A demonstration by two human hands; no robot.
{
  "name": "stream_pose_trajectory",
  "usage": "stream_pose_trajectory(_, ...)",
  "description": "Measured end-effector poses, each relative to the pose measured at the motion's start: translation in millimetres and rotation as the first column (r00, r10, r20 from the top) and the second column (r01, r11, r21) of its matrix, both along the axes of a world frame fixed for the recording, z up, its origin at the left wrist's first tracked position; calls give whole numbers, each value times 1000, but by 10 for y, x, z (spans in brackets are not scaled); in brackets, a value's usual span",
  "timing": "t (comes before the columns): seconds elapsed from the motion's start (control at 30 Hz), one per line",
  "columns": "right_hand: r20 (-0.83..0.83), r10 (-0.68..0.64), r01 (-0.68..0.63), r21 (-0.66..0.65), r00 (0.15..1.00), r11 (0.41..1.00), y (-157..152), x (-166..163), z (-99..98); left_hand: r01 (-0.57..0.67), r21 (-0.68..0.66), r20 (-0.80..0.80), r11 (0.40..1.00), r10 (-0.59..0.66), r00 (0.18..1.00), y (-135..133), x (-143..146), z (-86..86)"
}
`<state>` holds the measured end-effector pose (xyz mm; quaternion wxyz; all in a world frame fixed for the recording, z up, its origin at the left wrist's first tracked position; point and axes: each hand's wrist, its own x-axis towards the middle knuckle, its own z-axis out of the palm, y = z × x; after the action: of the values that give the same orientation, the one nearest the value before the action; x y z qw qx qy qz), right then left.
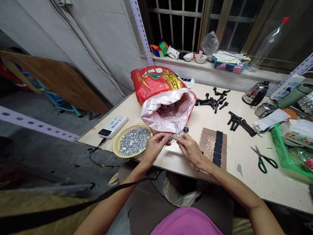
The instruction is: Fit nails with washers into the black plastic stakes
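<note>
My left hand (156, 145) is closed in a pinch just right of a yellow bowl (115, 147) of small silvery metal pieces (134, 140). What its fingertips grip is too small to make out. My right hand (190, 149) is also pinched, its fingertips nearly meeting the left ones. It touches thin silvery metal rods (178, 130); whether one is in its grip is hard to see. The rods lie at the mouth of a red plastic bag (156, 81) with a white lining (156, 119). Inside the bag are many thin dark-reddish pieces (171, 108).
A brown board with a row of black pads (217, 148) lies right of my hands. Black plastic parts (212, 101) are scattered behind it. Green-handled scissors (264, 160), a green basket (277, 143) and a kettle (255, 93) stand or lie rightward. A power bank (114, 125) sits left.
</note>
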<state>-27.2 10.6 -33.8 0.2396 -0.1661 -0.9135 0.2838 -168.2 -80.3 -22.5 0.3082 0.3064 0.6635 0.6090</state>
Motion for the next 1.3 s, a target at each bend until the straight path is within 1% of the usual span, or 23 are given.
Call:
stream_pose_trajectory(0.17, -2, -22, 22, -38, 1000, 999, 5, 45, 9, 40, 5, 93, 999, -40, 995, 71, 28, -16)
stream_pose_trajectory(0.27, 35, -71, 73, -58, 997, 996, 77, 49, -63, 71, -12, 108, 997, -69, 992, 147, 48, -123)
stream_pose_trajectory(0.37, 66, -144, 150, -81, 987, 985, 181, 85, -189, 101, -48, 25, 994, -100, 995, 183, 76, -320)
stream_pose_trajectory(0.47, 35, -213, 215, -120, 977, 969, 277, 201, -275, 115, -116, -71, 986, -124, 990, 148, 98, -517)
stream_pose_trajectory(0.53, -8, -256, 252, -160, 967, 955, 336, 319, -271, 120, -156, -125, 981, -140, 982, 111, 103, -598)
stream_pose_trajectory(0.6, -47, -318, 303, -200, 947, 932, 397, 459, -221, 126, -176, -199, 976, -161, 967, 92, 108, -631)
stream_pose_trajectory(0.7, -97, -425, 389, -262, 900, 883, 484, 688, -114, 155, -182, -368, 971, -213, 905, 127, 150, -639)
stream_pose_trajectory(0.8, -131, -502, 442, -323, 855, 837, 532, 899, -33, 217, -163, -546, 962, -272, 793, 233, 260, -655)
stream_pose_trajectory(0.9, -126, -552, 474, -380, 824, 794, 539, 1066, 1, 287, -145, -653, 947, -309, 691, 347, 377, -659)
stream_pose_trajectory(0.97, -111, -588, 497, -424, 801, 757, 540, 1174, 9, 321, -130, -709, 938, -314, 631, 362, 380, -618)
stream_pose_trajectory(1.03, -106, -637, 537, -442, 764, 718, 546, 1298, 11, 311, -102, -765, 945, -275, 583, 279, 284, -536)
stream_pose_trajectory(1.1, -129, -697, 607, -398, 705, 688, 554, 1437, 0, 224, -51, -827, 973, -167, 537, 110, 114, -429)
stream_pose_trajectory(1.17, -165, -732, 679, -285, 661, 677, 553, 1556, -32, 93, 3, -890, 996, -40, 455, -73, -49, -324)
stream_pose_trajectory(1.2, -173, -732, 699, -220, 659, 681, 546, 1596, -55, 11, 32, -911, 999, 25, 411, -137, -96, -283)
stream_pose_trajectory(1.23, -169, -722, 703, -165, 671, 692, 536, 1618, -79, -17, 41, -919, 999, 44, 393, -170, -106, -256)
stream_pose_trajectory(1.27, -158, -704, 693, -127, 692, 710, 522, 1622, -100, 41, 30, -915, 999, 11, 402, -165, -72, -246)
stream_pose_trajectory(1.3, -145, -686, 678, -107, 713, 728, 507, 1611, -114, 139, 11, -902, 990, -50, 428, -122, 5, -254)
